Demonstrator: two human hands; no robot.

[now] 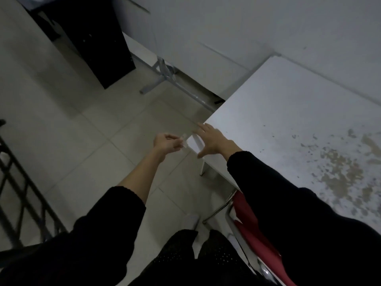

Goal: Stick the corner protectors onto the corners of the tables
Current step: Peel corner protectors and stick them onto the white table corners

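White laminate, stained brown along its right side, tops the table (288,124) that fills the right half of the head view. Its near-left corner (192,141) juts toward the tiled floor (82,141), and both hands meet there.

The right hand (214,140) lies on that corner with its fingers straight and spread along the left edge, thumb stretched out over the near edge, palm down on the tabletop. It grips nothing; it only rests flat on the surface, its black sleeve (288,193) running back across the near edge.

The left hand (166,143) hovers just off the corner, over the floor, with its fingers curled. Between thumb and fingertips it pinches a small, pale, translucent corner protector (184,140), whose far end reaches almost to the table corner. Motion blur makes it unclear whether the piece already touches the edge. The left forearm is bare up to a pushed-back black sleeve (115,213).

Below the near edge of the table, a red chair (247,221) with a chrome frame stands tucked partly under the tabletop. A second white table (206,21) stands beyond the far-left corner, its grey metal legs (162,73) showing underneath. A black cabinet (88,34) stands at the upper left, and a dark metal rack (18,182) runs along the left border of the view. The person's dark trousers (185,254) fill the bottom centre.
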